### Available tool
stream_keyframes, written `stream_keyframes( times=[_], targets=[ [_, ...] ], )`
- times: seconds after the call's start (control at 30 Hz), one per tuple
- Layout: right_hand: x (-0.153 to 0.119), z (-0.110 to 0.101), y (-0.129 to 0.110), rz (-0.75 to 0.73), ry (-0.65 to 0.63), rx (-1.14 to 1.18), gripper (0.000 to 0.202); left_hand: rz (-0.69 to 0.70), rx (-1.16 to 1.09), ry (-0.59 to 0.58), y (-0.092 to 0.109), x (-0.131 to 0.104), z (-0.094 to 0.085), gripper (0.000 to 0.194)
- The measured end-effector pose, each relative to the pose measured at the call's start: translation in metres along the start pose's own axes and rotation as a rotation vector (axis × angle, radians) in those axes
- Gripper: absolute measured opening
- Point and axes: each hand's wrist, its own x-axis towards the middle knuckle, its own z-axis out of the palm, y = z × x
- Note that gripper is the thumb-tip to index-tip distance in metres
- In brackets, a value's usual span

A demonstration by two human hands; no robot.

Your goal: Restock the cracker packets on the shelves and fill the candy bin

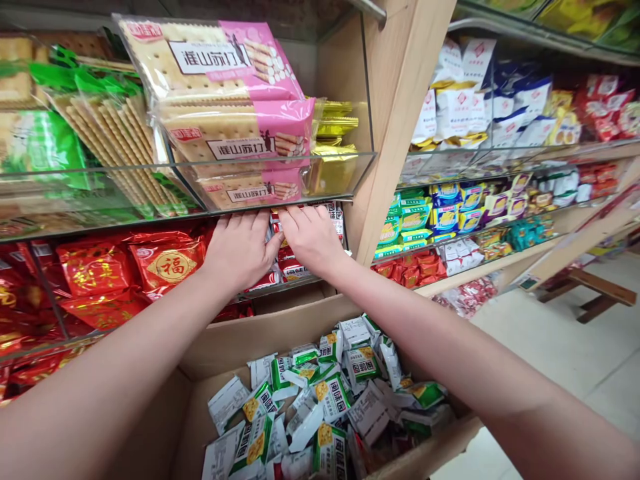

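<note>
Both of my hands reach into the shelf bin under the pink-and-tan cracker packs. My left hand lies palm down, its fingers stretched forward beside the red packets with gold print. Close to its right, my right hand rests on small red-and-white packets, fingers extended and their tips partly under the glass edge. Neither hand is closed round a packet. Below my forearms stands an open cardboard box, holding many small green-and-white packets in a loose heap.
A glass-fronted shelf overhangs my hands, with breadstick packs at the left. A wooden upright stands right of the bin. Beyond it are more snack shelves and a wooden stool on the tiled floor.
</note>
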Motion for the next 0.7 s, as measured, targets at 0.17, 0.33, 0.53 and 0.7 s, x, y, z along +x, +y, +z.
stream_keyframes(
  times=[0.17, 0.33, 0.53, 0.7],
  targets=[
    [-0.017, -0.007, -0.003, -0.063, -0.056, 0.105, 0.04, -0.025, -0.019, -0.024, 0.0, 0.002, 0.0, 0.057],
    [-0.012, -0.009, -0.005, 0.013, -0.094, 0.126, 0.042, -0.023, -0.023, -0.026, 0.002, 0.002, -0.001, 0.056],
    [0.014, -0.005, -0.013, 0.136, -0.155, 0.142, 0.038, 0.027, 0.012, -0.023, -0.003, 0.001, 0.0, 0.056],
    [0.019, -0.01, -0.021, 0.179, -0.202, 0.156, 0.037, 0.037, 0.021, -0.031, -0.005, 0.001, -0.002, 0.053]
  ],
)
